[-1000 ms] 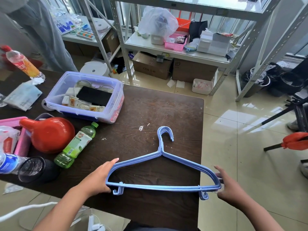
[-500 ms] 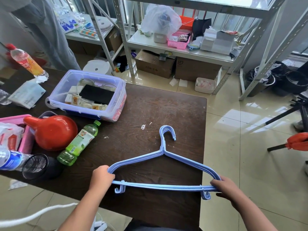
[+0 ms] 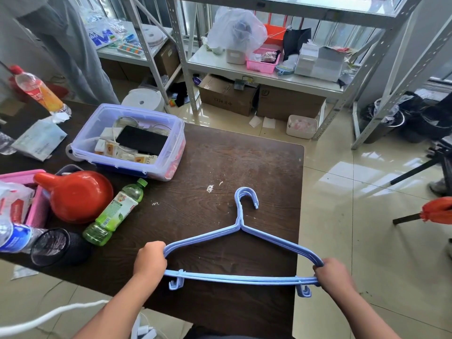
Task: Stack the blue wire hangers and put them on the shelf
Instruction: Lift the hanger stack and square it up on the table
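Gripping the two lower corners of a stack of blue wire hangers, both hands are curled into closed fists around the wire. The left hand wraps the left corner, where the sloping shoulder meets the bottom bar, and the right hand wraps the right corner, just past the right edge of the desk. The hangers lie nested together, their bottom bars running side by side between the fists, with small clip hooks hanging down near each end. Their hooks point toward the far side and overlap over the dark wood, curling to the right. Whether the stack rests on the desk or is held just above it cannot be told.

To the left of the hangers a green bottle lies on its side, its cap toward the far side, touching a red pot. Near these, at the near left edge, sits a dark glass beside a blue-labelled bottle. Farther back stands a clear plastic box holding small packets and a black flat item. An orange drink bottle leans at the far left.

Beyond the desk, across pale floor tiles, stands a grey metal shelf carrying a pink basket, a plastic bag and white boxes, with cardboard boxes underneath.
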Demonstrator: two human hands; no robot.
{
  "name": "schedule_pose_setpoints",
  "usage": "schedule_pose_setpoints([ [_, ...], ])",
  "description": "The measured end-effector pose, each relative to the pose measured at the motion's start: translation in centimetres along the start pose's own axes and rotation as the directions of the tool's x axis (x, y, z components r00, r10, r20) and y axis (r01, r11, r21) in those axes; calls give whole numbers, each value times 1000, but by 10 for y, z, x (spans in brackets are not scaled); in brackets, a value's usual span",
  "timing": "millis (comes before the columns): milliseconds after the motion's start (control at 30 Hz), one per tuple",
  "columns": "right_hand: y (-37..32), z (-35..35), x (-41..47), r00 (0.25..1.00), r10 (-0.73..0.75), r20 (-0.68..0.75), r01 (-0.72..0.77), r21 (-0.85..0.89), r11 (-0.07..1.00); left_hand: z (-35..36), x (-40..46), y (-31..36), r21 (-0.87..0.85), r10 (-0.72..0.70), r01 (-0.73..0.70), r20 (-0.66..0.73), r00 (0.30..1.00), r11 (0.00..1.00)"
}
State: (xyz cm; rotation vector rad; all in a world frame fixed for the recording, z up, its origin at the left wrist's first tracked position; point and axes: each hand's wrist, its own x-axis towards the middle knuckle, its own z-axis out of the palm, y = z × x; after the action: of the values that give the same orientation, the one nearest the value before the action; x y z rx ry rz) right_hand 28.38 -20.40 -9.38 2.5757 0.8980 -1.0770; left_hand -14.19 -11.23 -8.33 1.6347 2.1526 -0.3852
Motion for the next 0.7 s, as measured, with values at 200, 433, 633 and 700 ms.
schedule_pose_setpoints([
  [200,-2,-2,-5,1000,-2,31,2,3,1000,-1,0,1,-10,13,-13,10,1000,1000],
  [433,5,-8,-5,994,54,91,-58,48,997,-9,0,-1,104,-62,51,113,992,993],
  [633,6,-16,-7,976,138,171,-153,79,985,-8,-5,0,155,-115,90,158,981,984],
  [700,4,-16,-5,975,136,179,-144,37,989,-7,-5,3,158,-100,76,152,983,985],
])
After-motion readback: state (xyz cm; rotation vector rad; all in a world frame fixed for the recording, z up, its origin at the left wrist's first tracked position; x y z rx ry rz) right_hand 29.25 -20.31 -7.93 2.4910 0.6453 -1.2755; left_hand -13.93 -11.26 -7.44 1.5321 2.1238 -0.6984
